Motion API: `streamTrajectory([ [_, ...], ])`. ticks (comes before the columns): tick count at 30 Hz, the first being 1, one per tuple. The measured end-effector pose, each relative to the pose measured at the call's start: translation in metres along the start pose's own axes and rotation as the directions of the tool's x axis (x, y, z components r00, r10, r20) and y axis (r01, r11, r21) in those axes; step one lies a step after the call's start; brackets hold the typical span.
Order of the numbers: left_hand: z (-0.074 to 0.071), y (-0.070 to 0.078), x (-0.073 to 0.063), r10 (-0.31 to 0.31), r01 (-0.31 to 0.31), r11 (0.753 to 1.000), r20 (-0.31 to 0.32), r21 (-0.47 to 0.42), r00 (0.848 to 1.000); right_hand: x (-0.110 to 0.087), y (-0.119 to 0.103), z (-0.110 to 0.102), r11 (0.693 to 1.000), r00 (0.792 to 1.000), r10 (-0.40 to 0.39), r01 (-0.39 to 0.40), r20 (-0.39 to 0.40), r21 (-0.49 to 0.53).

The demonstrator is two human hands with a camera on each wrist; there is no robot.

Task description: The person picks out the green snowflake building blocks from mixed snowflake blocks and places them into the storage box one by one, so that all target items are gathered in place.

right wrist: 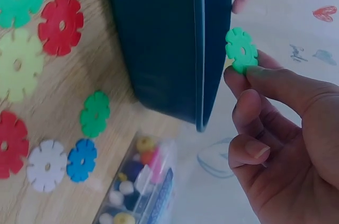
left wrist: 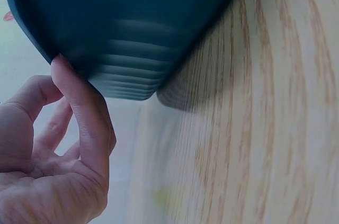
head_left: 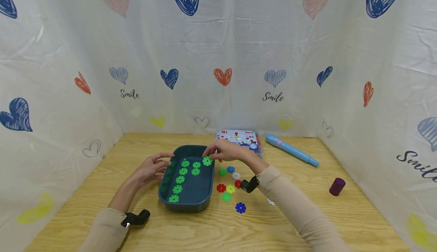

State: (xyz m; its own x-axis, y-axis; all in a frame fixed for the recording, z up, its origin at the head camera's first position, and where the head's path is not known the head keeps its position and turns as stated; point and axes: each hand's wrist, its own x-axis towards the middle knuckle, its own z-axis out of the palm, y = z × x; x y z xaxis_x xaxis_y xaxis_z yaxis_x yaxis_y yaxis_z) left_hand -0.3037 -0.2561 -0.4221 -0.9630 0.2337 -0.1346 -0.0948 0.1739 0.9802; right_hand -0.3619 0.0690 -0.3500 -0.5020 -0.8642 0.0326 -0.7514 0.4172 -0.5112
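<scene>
My right hand (head_left: pixel 223 150) pinches a green snowflake disc (head_left: pixel 207 161) over the right side of a dark blue-green tray (head_left: pixel 182 208). In the right wrist view, thumb and forefinger hold that disc (right wrist: pixel 241 50) by its edge; the other fingers curl loosely. My left hand (head_left: pixel 151 169) is at the tray's left side. Its fingertips touch the rim in the left wrist view, with the fingers relaxed and bent. Inside the tray, several green discs (head_left: pixel 179 180) lie in a long column, with a short column of two (head_left: pixel 196 165) to its right.
Several coloured discs (head_left: pixel 230 189) lie on the wooden table right of the tray, a dark blue one (head_left: pixel 240 207) nearer me. Behind them is a clear box of beads (head_left: pixel 239 138). Farther right are a light-blue tube (head_left: pixel 291 150) and a purple cylinder (head_left: pixel 337 186).
</scene>
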Motion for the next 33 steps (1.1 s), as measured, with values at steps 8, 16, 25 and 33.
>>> streamTrajectory([
  [8,0.000,-0.001,0.000,-0.006,0.006,1.000,-0.008,0.003,1.000,0.020,-0.004,0.013,0.999,0.998,0.040,-0.041,0.052,0.015],
  [16,0.000,-0.001,0.001,-0.006,0.006,1.000,0.001,-0.011,1.000,0.034,-0.006,0.022,0.997,0.992,0.079,-0.081,0.102,0.017],
  [25,-0.001,0.000,0.001,-0.005,0.005,1.000,0.001,-0.007,1.000,0.043,-0.011,0.025,0.994,0.986,0.106,-0.107,0.132,0.001],
  [33,-0.001,0.000,0.001,-0.002,0.002,1.000,0.013,-0.019,1.000,0.054,-0.014,0.031,0.990,0.976,0.136,-0.129,0.170,-0.053],
])
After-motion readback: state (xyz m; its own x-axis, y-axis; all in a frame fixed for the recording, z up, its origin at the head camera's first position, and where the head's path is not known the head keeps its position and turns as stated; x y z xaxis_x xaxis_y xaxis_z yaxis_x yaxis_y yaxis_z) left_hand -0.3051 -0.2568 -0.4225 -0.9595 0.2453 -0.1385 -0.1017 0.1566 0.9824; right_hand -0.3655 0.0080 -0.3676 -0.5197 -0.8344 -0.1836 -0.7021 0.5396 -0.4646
